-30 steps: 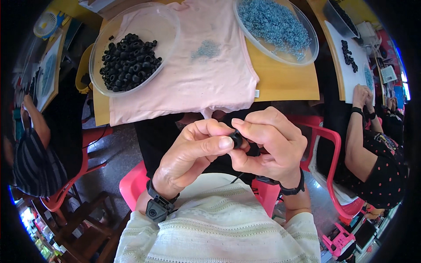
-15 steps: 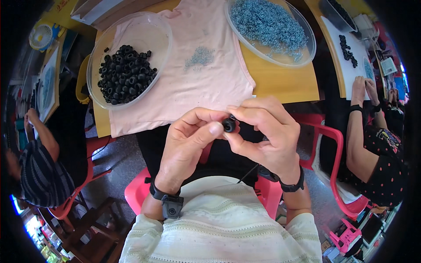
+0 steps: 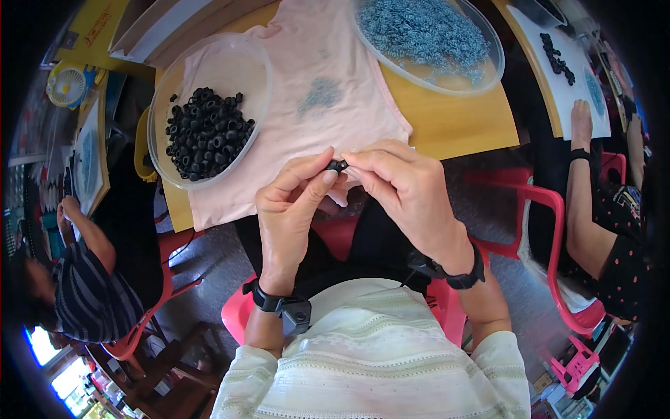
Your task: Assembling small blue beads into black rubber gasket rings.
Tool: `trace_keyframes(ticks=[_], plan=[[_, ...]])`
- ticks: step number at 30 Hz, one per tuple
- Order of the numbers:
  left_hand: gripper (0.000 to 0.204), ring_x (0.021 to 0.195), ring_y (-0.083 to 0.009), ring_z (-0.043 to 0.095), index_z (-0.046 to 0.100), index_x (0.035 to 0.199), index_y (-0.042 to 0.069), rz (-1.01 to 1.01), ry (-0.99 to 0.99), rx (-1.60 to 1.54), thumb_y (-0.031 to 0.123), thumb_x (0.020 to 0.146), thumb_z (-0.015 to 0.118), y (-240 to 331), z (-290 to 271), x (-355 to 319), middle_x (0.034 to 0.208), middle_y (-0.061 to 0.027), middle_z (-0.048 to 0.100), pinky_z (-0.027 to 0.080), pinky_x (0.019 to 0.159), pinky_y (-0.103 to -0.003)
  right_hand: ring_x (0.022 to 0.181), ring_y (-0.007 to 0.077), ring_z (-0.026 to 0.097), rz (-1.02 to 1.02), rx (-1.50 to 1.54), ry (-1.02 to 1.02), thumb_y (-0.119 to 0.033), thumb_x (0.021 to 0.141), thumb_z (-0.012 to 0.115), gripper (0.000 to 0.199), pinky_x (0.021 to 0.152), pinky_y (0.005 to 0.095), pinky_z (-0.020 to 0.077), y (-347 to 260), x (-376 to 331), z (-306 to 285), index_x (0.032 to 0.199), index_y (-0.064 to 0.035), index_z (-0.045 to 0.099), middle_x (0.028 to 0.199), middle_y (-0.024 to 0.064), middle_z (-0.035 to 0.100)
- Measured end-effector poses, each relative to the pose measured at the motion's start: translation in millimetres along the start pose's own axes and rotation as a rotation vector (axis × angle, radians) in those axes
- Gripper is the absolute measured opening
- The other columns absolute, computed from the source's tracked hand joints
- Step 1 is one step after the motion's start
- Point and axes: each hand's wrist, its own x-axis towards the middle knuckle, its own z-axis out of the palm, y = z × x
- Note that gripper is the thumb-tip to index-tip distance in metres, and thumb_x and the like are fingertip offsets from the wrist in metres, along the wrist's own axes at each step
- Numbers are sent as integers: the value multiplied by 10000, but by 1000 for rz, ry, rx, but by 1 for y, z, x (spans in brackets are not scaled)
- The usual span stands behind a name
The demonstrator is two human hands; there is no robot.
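Held above my lap, just off the table's near edge, is a small round black part [image 3: 336, 166], like a hollow cap or bushing. The thumb and fingers of my left hand [image 3: 285, 204] pinch its left side. From the right, the fingertips of my right hand [image 3: 413, 187] close on its other end. Whether they also hold something tiny is too small to tell. Many similar black parts [image 3: 206, 136] lie heaped in a round clear tray [image 3: 230, 52] at the left. A second clear tray [image 3: 481, 85] at the far right holds a pile of small bluish metal springs [image 3: 426, 42].
A pink shirt [image 3: 279, 77] covers part of the yellow table [image 3: 453, 126], with a scatter of springs [image 3: 321, 94] on it. A cardboard box [image 3: 167, 35] stands behind the left tray. Co-workers sit at both sides near red chairs [image 3: 555, 244].
Both hands have moved up and slightly left with the black part, which has turned so its open face no longer faces up. The right fingertips have drawn together at its right end.
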Motion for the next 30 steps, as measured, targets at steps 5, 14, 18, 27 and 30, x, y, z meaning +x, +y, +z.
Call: trace_keyframes(ticks=[5,14,18,27,30], plan=[[265,857,-114,642,644,1176,-11,39,11,158,-2,913,621,9,3,6,1053,-76,650,564,639,-221,725,282,615,111,95,-35,3,772,694,137,633,345,488,13,1,3,908,-6,681,807,112,622],[234,886,-139,647,675,1087,-7,292,-24,436,-31,854,674,-14,-5,25,1040,-82,672,532,769,-262,871,259,558,-47,-115,40,-31,706,712,134,764,346,467,37,11,10,835,-29,679,796,61,604],[193,882,-145,656,700,1013,4,396,32,713,-33,824,694,-10,5,24,993,-97,684,532,777,-281,911,266,546,-37,-144,50,-37,722,698,124,801,355,462,39,9,11,844,-34,680,804,58,598],[757,823,-167,698,294,1434,66,304,89,540,-72,803,689,-22,4,21,973,-110,702,560,709,-254,619,259,593,113,-258,183,-92,827,659,74,572,351,477,12,27,19,776,-53,623,742,79,610],[764,769,-164,698,280,1435,52,262,84,457,-80,800,684,-18,7,22,952,-119,699,564,638,-254,601,270,617,27,-366,214,-179,862,647,192,530,359,464,15,46,38,717,-55,615,669,89,616]])
